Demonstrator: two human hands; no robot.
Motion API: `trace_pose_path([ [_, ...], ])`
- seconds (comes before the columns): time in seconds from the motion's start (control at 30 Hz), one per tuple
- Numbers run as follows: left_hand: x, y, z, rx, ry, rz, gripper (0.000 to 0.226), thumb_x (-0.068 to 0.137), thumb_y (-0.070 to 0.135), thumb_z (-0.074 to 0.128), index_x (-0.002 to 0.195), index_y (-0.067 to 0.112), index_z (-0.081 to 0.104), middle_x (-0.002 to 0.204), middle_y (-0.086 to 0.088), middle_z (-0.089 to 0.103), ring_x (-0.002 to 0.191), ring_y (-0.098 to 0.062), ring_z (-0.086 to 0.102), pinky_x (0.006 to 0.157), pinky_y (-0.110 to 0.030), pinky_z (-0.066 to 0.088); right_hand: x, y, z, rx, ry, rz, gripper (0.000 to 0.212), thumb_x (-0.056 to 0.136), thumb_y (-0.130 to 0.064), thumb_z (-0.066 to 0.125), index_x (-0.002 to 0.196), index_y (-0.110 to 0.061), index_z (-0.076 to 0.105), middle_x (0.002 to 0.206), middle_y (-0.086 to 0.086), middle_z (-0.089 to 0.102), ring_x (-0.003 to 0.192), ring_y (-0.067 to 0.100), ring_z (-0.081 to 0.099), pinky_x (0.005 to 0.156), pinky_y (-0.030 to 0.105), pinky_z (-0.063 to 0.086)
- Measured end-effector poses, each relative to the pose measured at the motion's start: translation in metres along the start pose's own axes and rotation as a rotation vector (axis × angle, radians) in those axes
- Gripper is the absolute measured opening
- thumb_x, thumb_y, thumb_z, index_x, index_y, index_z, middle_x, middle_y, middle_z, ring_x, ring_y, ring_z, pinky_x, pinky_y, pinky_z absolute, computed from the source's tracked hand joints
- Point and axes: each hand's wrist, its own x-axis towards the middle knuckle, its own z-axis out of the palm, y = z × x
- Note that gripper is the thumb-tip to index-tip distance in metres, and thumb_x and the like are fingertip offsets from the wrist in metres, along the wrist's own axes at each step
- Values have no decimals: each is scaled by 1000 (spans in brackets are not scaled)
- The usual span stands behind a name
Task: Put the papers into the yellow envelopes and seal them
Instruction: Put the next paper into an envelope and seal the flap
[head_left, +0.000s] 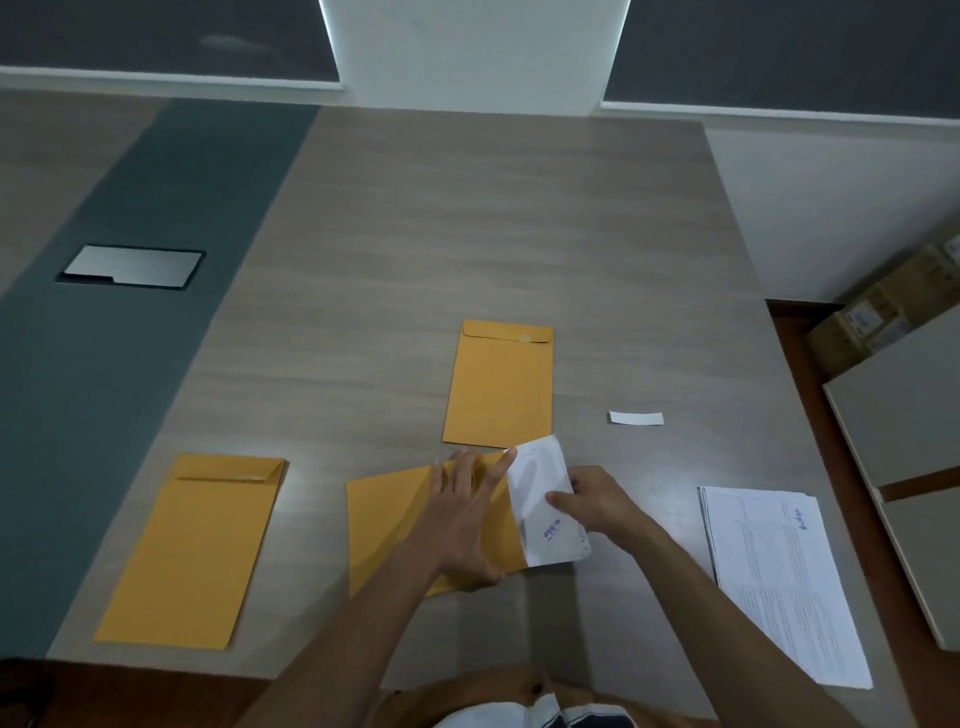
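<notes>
Yellow envelope (395, 525) lies under flat, spread left fingers (467, 483); right fingers (566, 500) pinch paper (545, 499) halfway in.

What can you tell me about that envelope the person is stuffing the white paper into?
The middle envelope is a flat yellow-orange paper one, lying slanted on the grey wood-look table close to the person. Its open end points right, where a folded white paper with blue print sticks partly out. The left hand lies on it with fingers spread, thumb at the near edge; the right hand holds the paper. Two other yellow envelopes lie apart from it.
</notes>
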Motion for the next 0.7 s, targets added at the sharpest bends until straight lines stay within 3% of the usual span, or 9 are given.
trace_pose_path([
  [0.17, 2, 5, -2, -6, 11, 29, 149, 46, 67, 80, 146, 38, -26, 153, -11, 10, 145, -32, 4, 115, -60, 12, -2, -13, 8, -34, -74, -6, 28, 90, -24, 61, 112, -8, 66, 110, 9, 69, 96, 25, 67, 78, 39, 59],
  [0.3, 0, 4, -3, 12, 9, 27, 148, 46, 67, 79, 146, 38, -27, 152, -10, 10, 144, -32, 6, 115, -59, 14, -1, -10, -2, -35, -79, 86, 17, 91, -12, 55, 97, -2, 67, 99, 15, 71, 79, 26, 73, 68, 43, 62],
  [0.4, -1, 9, -5, 0, 14, 50, 148, 47, 64, 80, 145, 40, -28, 153, -8, 9, 145, -31, 3, 116, -59, 11, -1, -11, 1, 10, -99, 111, 19, 91, -9, 56, 101, 4, 66, 97, 22, 71, 76, 31, 73, 69, 46, 61],
  [0.57, -3, 11, -7, -6, 29, 63, 148, 48, 65, 80, 143, 41, -31, 154, -10, 10, 146, -31, 3, 117, -58, 10, -3, -19, 11, 56, -132, 126, 22, 93, -13, 61, 109, 2, 65, 103, 21, 68, 80, 32, 72, 70, 40, 62],
  [0.7, -2, 15, -8, -10, 30, 72, 148, 49, 66, 79, 144, 41, -31, 155, -12, 10, 147, -32, 4, 116, -58, 13, -5, -20, 15, 89, -160, 102, 25, 93, -14, 61, 110, 4, 64, 98, 22, 70, 76, 32, 72, 72, 43, 61],
])
